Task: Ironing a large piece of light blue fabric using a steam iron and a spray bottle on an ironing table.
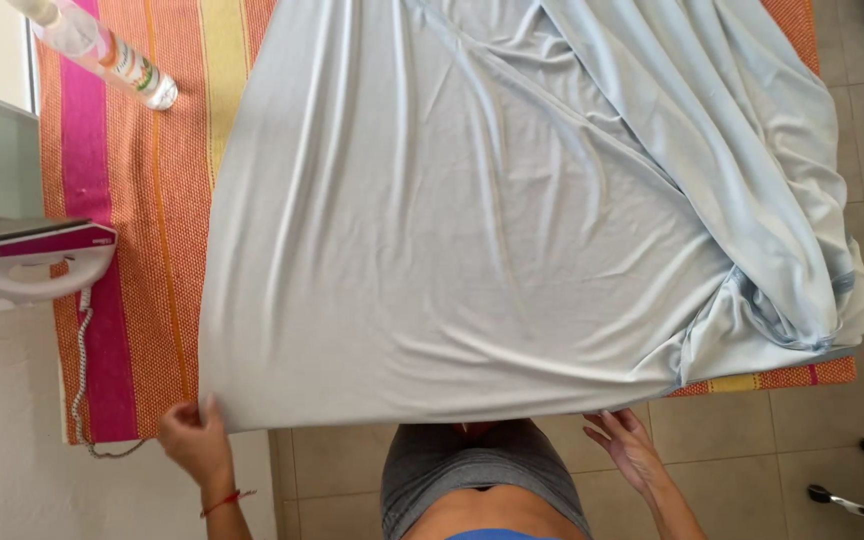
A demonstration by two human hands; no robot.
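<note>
A large pale blue sheet lies spread over a board covered with an orange, pink and yellow striped cloth. My left hand pinches the sheet's near left corner at the board's front edge. My right hand hovers with fingers apart just under the sheet's near hem, further right, and holds nothing. The sheet's right side is bunched in folds that hang over the board's right edge.
A white and magenta iron stands at the left with its coiled cord trailing down. A clear spray bottle lies at the board's far left corner. Tiled floor and metal legs show at the right.
</note>
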